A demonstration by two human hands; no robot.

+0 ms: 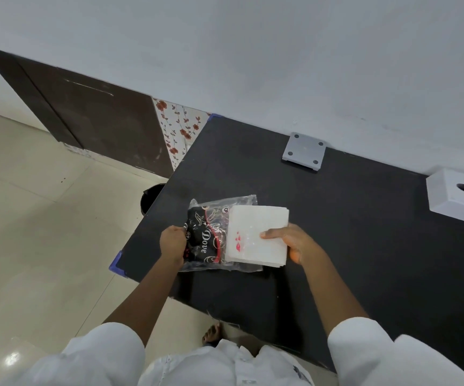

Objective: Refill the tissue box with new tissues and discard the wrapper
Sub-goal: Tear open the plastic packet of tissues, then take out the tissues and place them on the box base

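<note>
My white sleeves [364,346] are closest to me. My left hand [173,244] squeezes the clear wrapper [211,232], fingers closed tight on it. It says "Dove". My right hand [295,242] grips the white tissues [258,232], thumb on top, half out of the wrapper. The white tissue box [456,199] sits far right on the black table [364,232], its round hole dark.

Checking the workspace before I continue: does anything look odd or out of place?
The tissue box lies apart from its base plate, taken apart for refilling. Nothing is spilled or damaged.
</note>
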